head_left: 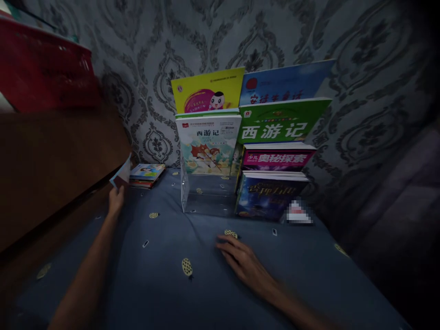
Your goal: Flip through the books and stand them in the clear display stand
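Beside the clear book stand (206, 195), two hands work apart.
Left hand (116, 199) pinches a thin book (122, 174); right hand (240, 259) rests flat and empty on the bedsheet (154, 275).

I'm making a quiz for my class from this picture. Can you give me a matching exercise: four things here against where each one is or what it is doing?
Things:
1. left hand
2. right hand
3. yellow book
4. clear stand

Places or states:
A. top left of the display
B. flat on the blue sheet
C. holds a light blue book
D. in front of the white book

Pairs: 1-C, 2-B, 3-A, 4-D
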The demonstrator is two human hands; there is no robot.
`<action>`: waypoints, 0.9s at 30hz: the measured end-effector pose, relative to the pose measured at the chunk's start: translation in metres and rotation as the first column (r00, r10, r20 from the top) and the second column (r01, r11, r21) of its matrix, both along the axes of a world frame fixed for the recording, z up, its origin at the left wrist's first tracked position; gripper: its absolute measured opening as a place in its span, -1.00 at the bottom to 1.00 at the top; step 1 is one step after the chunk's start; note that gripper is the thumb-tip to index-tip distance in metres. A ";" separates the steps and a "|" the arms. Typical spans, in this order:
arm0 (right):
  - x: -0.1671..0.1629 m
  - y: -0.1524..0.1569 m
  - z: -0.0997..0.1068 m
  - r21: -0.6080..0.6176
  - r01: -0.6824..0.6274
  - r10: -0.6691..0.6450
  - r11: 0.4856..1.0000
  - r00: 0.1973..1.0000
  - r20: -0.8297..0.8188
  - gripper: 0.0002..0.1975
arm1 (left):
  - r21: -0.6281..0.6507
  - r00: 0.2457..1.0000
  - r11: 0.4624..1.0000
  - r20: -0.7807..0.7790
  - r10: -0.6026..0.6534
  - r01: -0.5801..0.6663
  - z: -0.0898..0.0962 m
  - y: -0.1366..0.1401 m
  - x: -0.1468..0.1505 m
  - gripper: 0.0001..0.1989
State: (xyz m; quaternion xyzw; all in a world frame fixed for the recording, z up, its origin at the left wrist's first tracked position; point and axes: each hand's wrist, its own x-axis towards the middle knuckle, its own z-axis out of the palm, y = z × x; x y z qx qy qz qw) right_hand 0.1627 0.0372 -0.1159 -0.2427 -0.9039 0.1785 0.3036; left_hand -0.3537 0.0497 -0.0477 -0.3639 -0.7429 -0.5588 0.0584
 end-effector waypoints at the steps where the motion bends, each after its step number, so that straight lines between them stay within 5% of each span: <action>1: 0.000 0.001 0.000 -0.002 -0.004 0.004 1.000 1.000 -0.006 -0.69 | 0.049 0.998 0.999 0.060 0.008 -0.011 0.001 -0.003 -0.003 -0.63; 7: -0.001 0.001 0.003 -0.017 -0.018 0.017 1.000 1.000 -0.020 -0.70 | 0.250 0.948 0.966 0.318 -0.012 -0.071 0.004 -0.017 -0.009 -0.62; 13: 0.000 0.003 0.000 -0.008 -0.020 0.019 1.000 0.999 -0.034 -0.70 | 0.284 0.941 0.956 0.338 -0.023 -0.078 0.001 -0.034 -0.006 -0.65; 21: -0.002 0.001 0.006 -0.028 -0.031 0.029 0.999 0.998 -0.057 -0.70 | 0.048 0.997 0.998 0.068 -0.031 0.027 -0.008 -0.065 0.013 -0.55; 27: -0.002 0.001 0.007 -0.038 -0.024 0.023 0.999 0.999 -0.038 -0.69 | -0.210 0.983 0.970 -0.104 -0.150 0.126 -0.018 -0.091 0.057 -0.58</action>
